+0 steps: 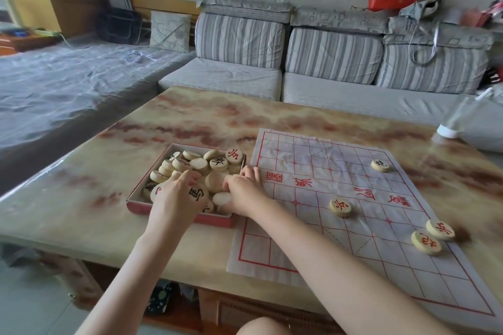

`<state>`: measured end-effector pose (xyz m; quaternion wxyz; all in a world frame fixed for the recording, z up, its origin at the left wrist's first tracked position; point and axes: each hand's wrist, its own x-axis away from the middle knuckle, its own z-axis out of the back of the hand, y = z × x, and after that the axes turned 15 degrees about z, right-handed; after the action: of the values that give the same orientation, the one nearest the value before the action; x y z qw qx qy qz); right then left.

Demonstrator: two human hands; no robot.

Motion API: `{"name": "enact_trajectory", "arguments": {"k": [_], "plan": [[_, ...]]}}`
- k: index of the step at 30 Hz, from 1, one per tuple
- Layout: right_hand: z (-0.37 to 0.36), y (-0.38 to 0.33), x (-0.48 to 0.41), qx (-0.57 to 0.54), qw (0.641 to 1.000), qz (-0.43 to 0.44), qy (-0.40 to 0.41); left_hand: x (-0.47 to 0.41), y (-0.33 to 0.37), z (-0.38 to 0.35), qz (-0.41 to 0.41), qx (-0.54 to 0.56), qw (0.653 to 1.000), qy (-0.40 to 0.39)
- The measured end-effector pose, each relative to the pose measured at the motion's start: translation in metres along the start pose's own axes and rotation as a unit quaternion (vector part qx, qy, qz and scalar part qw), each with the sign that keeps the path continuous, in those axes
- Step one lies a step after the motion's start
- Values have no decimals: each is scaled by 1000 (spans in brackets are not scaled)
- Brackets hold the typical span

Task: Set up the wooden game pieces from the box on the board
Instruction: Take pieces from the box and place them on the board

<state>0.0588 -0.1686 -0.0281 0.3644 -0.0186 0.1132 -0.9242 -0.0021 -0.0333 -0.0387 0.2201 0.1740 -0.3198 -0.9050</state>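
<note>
A: You are at the picking step. Both your hands are down in the box (215, 221), among the loose pieces (198, 164) heaped there, just left of the board (340, 253).

B: Yes. Your left hand (177, 193) has its fingers bent down into the heap, and a piece with a black mark (198, 194) lies right against its thumb side. I cannot tell whether you pinch it or only touch it.

A: It is the same for your right hand (242, 190). Its fingers curl over the pieces by the box's right wall, knuckles up, tips hidden. It may hold one; I cannot say.

B: I judge most of the work is ahead of you. Only four pieces sit on the board, all well to the right of your fingers: a black-marked one (380, 165) at the far side, a red-marked one (340, 206) in the middle, and a pair (426, 242) side by side at the right edge.

A: Next you need a firm pinch on one piece by its rim. Lift it clear of the heap, then carry it right, over the box wall, to a line crossing.

B: Read its face first. Many under your fingers lie blank side up, and those will want turning.
</note>
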Motion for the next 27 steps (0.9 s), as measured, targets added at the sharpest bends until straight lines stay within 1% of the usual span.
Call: {"name": "enact_trajectory", "arguments": {"k": [2,3,6,8,9,11,13,15,17,19,22,24,27], "plan": [[-3,1,-2,-2,1000,5,11,-1,-3,2,1,5,1000,-10],[-4,2,-2,-29,999,2,16,-1,-3,2,-1,8,1000,-12],[-5,9,0,-143,987,-24,69,1,-3,2,-8,20,1000,-5],[-2,12,3,-222,968,-50,107,0,-2,2,-10,30,1000,-2],[1,13,5,-285,948,-59,126,0,-2,1,-13,31,999,0],[8,15,13,-422,890,-66,160,-1,-2,0,-16,32,999,3],[12,18,19,-528,829,-67,173,1,-1,-2,-14,33,999,5],[14,20,24,-597,779,-73,178,4,2,-4,-13,37,999,1],[18,22,28,-639,744,-79,176,6,5,-5,-16,45,999,-8],[23,25,34,-650,736,-78,172,8,8,-5,-15,55,998,-17],[27,31,44,-648,741,-64,162,10,13,-7,-18,66,997,-17],[30,37,52,-629,761,-53,153,11,16,-8,-14,71,997,-20],[34,48,66,-574,803,-63,146,13,21,-12,-21,80,996,-22]]}}
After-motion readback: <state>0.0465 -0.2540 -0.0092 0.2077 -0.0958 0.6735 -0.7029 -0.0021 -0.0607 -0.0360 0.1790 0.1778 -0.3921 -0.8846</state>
